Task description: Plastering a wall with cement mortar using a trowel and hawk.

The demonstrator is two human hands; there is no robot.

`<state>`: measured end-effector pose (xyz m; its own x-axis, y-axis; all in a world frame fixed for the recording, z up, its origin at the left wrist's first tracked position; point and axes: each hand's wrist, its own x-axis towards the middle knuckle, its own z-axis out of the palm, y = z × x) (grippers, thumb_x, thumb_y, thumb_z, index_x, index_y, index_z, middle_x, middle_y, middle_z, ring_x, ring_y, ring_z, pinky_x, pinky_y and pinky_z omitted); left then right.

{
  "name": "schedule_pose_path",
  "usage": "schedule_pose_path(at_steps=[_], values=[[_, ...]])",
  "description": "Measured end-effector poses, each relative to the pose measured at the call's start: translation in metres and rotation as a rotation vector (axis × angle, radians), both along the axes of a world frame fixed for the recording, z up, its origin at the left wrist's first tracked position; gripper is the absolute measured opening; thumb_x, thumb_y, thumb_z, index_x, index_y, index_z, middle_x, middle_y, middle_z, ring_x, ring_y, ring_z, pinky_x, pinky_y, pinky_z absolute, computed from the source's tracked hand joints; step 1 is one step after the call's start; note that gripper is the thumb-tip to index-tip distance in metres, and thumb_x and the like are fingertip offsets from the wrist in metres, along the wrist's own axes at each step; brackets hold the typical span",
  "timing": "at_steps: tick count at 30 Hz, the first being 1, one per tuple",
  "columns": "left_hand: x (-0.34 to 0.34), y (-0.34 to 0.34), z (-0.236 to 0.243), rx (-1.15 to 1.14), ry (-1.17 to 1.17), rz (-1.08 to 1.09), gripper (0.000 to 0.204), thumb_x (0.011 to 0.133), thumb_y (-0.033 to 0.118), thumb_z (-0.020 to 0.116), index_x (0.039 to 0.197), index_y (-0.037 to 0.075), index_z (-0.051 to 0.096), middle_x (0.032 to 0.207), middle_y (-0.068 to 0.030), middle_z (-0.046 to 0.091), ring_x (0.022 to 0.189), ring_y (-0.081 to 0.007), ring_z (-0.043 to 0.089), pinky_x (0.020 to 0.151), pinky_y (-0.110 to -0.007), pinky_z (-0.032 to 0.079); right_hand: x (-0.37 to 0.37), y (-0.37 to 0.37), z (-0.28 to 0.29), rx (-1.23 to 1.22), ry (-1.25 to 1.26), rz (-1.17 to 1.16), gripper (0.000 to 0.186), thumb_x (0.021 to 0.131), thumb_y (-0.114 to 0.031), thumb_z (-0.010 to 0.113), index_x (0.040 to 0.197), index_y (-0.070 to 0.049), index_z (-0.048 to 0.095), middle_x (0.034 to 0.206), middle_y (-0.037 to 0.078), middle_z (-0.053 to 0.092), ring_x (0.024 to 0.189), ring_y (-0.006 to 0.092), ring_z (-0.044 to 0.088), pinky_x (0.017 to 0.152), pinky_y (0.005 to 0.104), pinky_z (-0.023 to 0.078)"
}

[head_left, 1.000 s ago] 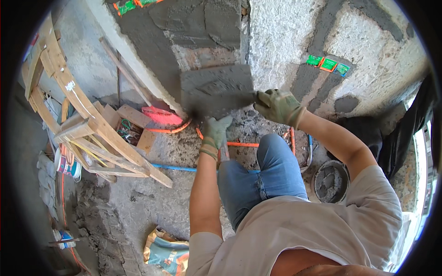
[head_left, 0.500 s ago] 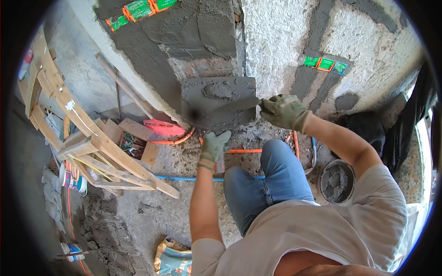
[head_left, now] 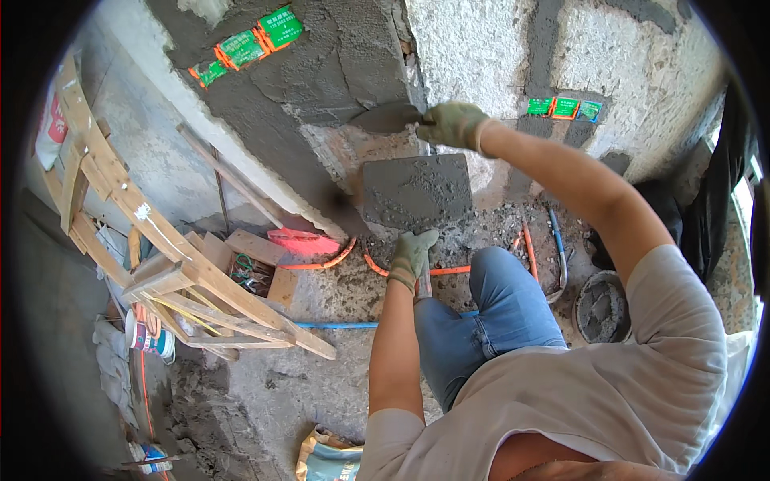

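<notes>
My right hand (head_left: pixel 459 126), in a green work glove, is closed round the handle of a trowel (head_left: pixel 387 119). The blade lies against the wall, at the lower edge of the fresh grey mortar (head_left: pixel 353 60) and over a bare brownish patch (head_left: pixel 370 146). Below it, my left hand (head_left: pixel 411 255), gloved alike, grips a rectangular mortar board (head_left: pixel 417 192) by its near side; a handle end shows under the glove. A thin, rough layer of wet mortar covers the board. Its underside is hidden.
Green-covered electrical boxes (head_left: pixel 242 50) sit in the mortar; more boxes (head_left: pixel 565 108) are at right. A bucket of mortar (head_left: pixel 603 309) stands by my right knee. Orange pipe (head_left: pixel 449 270) and blue pipe (head_left: pixel 341 325) cross the floor. A wooden trestle (head_left: pixel 188 248) stands at left.
My right hand has lifted the trowel from the board up to the wall. Less mortar is heaped on the board, which sits lower against the wall. The whole view has shifted somewhat.
</notes>
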<state>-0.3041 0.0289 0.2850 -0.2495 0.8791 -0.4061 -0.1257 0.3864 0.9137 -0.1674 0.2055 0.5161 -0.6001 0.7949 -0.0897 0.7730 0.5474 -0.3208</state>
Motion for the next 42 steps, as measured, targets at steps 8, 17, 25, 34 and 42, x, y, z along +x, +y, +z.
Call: schedule_pose_path(at_steps=[8, 17, 25, 34, 42], values=[[0.005, 0.001, 0.011, -0.039, 0.033, 0.013, 0.026, 0.083, 0.023, 0.08, 0.09, 0.001, 0.07, 0.075, -0.0078, 0.069, 0.058, -0.018, 0.065, 0.054, -0.032, 0.053, -0.017, -0.007, 0.116, 0.189, -0.156, 0.013, 0.043, 0.099, -0.044, 0.062, 0.116, -0.005, 0.071, 0.097, 0.01, 0.073, 0.09, 0.0213, 0.07, 0.087, 0.034, 0.055], [0.017, 0.0, 0.018, -0.012, -0.089, 0.07, 0.023, 0.084, 0.023, 0.079, 0.088, 0.001, 0.071, 0.072, -0.0079, 0.067, 0.057, -0.0203, 0.065, 0.053, -0.036, 0.053, 0.059, -0.067, -0.036, 0.715, 0.139, 0.048, 0.043, 0.101, -0.051, 0.05, 0.123, -0.017, 0.063, 0.087, 0.019, 0.071, 0.078, 0.0369, 0.072, 0.071, 0.049, 0.058], [0.106, 0.0, -0.064, -0.095, -0.214, -0.074, 0.018, 0.087, 0.02, 0.077, 0.089, 0.005, 0.067, 0.069, -0.007, 0.064, 0.049, -0.0177, 0.059, 0.045, -0.033, 0.047, 0.188, -0.11, -0.177, -0.129, 0.568, -0.267, 0.039, 0.095, -0.04, 0.058, 0.11, -0.007, 0.073, 0.088, 0.017, 0.073, 0.078, 0.0334, 0.07, 0.077, 0.0431, 0.056], [0.249, -0.009, -0.2, -0.508, -0.357, -0.415, 0.026, 0.088, 0.028, 0.078, 0.078, 0.01, 0.062, 0.065, -0.001, 0.055, 0.049, -0.0156, 0.052, 0.047, -0.031, 0.045, 0.485, -0.274, -0.312, -0.407, 0.069, -1.214, 0.044, 0.094, -0.044, 0.059, 0.108, -0.006, 0.076, 0.093, 0.015, 0.075, 0.084, 0.0267, 0.073, 0.08, 0.0397, 0.057], [0.294, -0.019, -0.236, -0.619, -0.182, -0.74, 0.021, 0.086, 0.016, 0.078, 0.076, 0.004, 0.064, 0.063, -0.0054, 0.059, 0.044, -0.0167, 0.053, 0.042, -0.032, 0.042, 0.591, -0.221, -0.36, -0.402, -0.809, -0.958, 0.029, 0.093, -0.024, 0.055, 0.105, -0.01, 0.077, 0.098, 0.015, 0.075, 0.097, 0.0299, 0.075, 0.087, 0.0446, 0.058]])
